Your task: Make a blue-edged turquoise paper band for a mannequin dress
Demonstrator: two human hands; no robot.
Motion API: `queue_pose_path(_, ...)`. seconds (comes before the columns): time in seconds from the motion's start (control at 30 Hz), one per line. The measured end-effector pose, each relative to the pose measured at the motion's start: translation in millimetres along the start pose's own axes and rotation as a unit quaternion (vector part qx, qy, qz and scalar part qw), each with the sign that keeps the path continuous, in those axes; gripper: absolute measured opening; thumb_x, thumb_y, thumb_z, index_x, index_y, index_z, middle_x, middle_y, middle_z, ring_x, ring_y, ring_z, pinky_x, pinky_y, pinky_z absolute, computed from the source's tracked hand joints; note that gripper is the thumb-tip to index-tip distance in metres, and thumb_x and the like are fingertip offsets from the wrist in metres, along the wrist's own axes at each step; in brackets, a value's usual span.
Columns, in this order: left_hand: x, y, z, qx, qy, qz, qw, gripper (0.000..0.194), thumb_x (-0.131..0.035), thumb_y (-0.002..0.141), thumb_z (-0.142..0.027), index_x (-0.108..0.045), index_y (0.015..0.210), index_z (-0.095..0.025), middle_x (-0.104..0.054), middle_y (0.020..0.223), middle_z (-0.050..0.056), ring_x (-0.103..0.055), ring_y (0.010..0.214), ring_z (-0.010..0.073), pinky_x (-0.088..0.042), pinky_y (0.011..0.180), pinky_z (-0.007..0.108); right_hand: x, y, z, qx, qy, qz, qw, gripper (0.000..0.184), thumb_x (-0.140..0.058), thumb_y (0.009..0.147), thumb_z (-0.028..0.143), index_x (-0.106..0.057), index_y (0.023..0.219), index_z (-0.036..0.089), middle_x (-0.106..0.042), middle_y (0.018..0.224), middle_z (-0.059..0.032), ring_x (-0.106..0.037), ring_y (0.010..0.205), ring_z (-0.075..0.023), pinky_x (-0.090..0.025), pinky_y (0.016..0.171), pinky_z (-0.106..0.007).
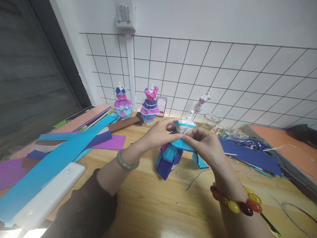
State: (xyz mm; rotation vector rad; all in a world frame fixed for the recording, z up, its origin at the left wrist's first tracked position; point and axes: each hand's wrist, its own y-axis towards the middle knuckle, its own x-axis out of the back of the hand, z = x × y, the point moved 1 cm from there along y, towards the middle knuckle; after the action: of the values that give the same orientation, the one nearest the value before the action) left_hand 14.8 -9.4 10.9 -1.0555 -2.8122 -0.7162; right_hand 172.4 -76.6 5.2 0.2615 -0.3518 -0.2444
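A small white mannequin (186, 124) wearing a light-blue and dark-blue paper dress (170, 156) is held over the wooden table (158, 201) at the middle of the view. My left hand (159, 134) grips its bodice from the left, fingers closed round it. From the right, my right hand (205, 143) pinches the light-blue skirt edge at the waist. A green bangle sits on my left wrist and a bead bracelet on my right.
Two finished paper-dress mannequins (123, 103) (150, 105) and a bare one (202, 101) stand by the wire-grid wall. Long paper strips (53, 158) and a white case (49, 195) lie at left. A glass (210, 121), ribbon scraps and dark-blue paper (250, 155) lie at right.
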Motion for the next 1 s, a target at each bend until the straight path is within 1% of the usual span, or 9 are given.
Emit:
queue_pose_path(0.1,-0.9,0,2,-0.019,0.037,-0.008,0.999,0.036,-0.064,0.074,-0.022,-0.059,0.109,-0.015,-0.065,0.103,0.008,-0.061,0.096,0.0183,-0.049,0.077,0.026,0,0,0,0.005,0.004,0.015,1.0,0.033,-0.073,0.065,0.047,-0.06,0.069,0.017,-0.06,0.062,-0.001,-0.051,0.054,-0.0113,-0.04,0.048,-0.023)
queue_pose_path(0.23,3.2,2,5,-0.015,0.064,-0.054,0.996,0.037,-0.064,0.074,-0.024,-0.058,0.109,-0.016,-0.067,0.097,0.006,-0.063,0.091,0.0167,-0.049,0.07,0.022,1,1,-3,0.011,-0.012,0.02,1.0,0.035,-0.069,0.07,0.048,-0.064,0.085,0.017,-0.066,0.08,-0.006,-0.06,0.069,-0.0171,-0.049,0.06,-0.029)
queue_pose_path(0.27,5.1,3,7,-0.006,0.068,-0.072,0.995,0.037,-0.064,0.073,-0.025,-0.058,0.109,-0.016,-0.067,0.094,0.006,-0.063,0.088,0.0163,-0.048,0.066,0.021,2,1,-3,0.03,-0.027,0.009,0.999,0.034,-0.068,0.072,0.047,-0.063,0.089,0.018,-0.066,0.086,-0.0071,-0.062,0.075,-0.0188,-0.051,0.065,-0.032)
queue_pose_path(0.33,9.1,5,10,0.024,0.07,-0.103,0.992,0.038,-0.065,0.073,-0.028,-0.058,0.108,-0.016,-0.068,0.086,0.005,-0.064,0.079,0.0154,-0.046,0.058,0.02,2,-1,0,0.112,-0.083,-0.022,0.99,0.031,-0.065,0.076,0.044,-0.062,0.095,0.02,-0.064,0.101,-0.0087,-0.061,0.091,-0.022,-0.051,0.078,-0.038)
queue_pose_path(0.43,14.2,7,17,0.071,0.069,-0.119,0.988,0.039,-0.066,0.071,-0.031,-0.058,0.106,-0.016,-0.068,0.077,0.004,-0.062,0.066,0.0137,-0.043,0.051,0.019,-1,-6,8,0.26,-0.195,-0.015,0.946,0.027,-0.064,0.079,0.036,-0.06,0.102,0.024,-0.055,0.119,-0.0097,-0.051,0.112,-0.0251,-0.043,0.093,-0.044)
queue_pose_path(0.5,15.8,8,21,0.082,0.063,-0.115,0.988,0.04,-0.066,0.07,-0.03,-0.058,0.108,-0.016,-0.068,0.076,0.004,-0.061,0.063,0.013,-0.043,0.051,0.019,-5,-10,12,0.314,-0.254,0.016,0.915,0.025,-0.061,0.082,0.029,-0.058,0.106,0.024,-0.052,0.123,-0.0101,-0.047,0.117,-0.0257,-0.041,0.095,-0.045)
queue_pose_path(0.63,15.1,11,26,0.09,0.049,-0.105,0.989,0.042,-0.066,0.068,-0.025,-0.057,0.108,-0.015,-0.068,0.077,0.004,-0.061,0.064,0.0129,-0.043,0.052,0.019,-13,-12,13,0.371,-0.332,0.035,0.866,0.021,-0.054,0.084,0.019,-0.058,0.104,0.024,-0.054,0.115,-0.0103,-0.048,0.112,-0.0255,-0.042,0.091,-0.044)
queue_pose_path(0.8,11.9,11,24,0.112,0.073,-0.108,0.985,0.029,-0.065,0.065,-0.024,-0.06,0.093,-0.015,-0.065,0.066,0.0,-0.057,0.057,0.0109,-0.039,0.049,0.018,-21,-11,6,0.407,-0.418,-0.001,0.812,0.013,-0.054,0.085,0.018,-0.061,0.097,0.021,-0.059,0.104,-0.0105,-0.049,0.102,-0.0256,-0.042,0.081,-0.042)
queue_pose_path(1.0,14.0,11,26,0.113,0.097,-0.13,0.98,0.026,-0.065,0.065,-0.027,-0.06,0.088,-0.016,-0.06,0.059,-0.003,-0.052,0.05,0.0089,-0.034,0.044,0.018,-25,-13,3,0.479,-0.432,-0.028,0.763,0.01,-0.055,0.085,0.013,-0.062,0.09,0.018,-0.065,0.091,-0.0082,-0.05,0.088,-0.022,-0.04,0.073,-0.038)
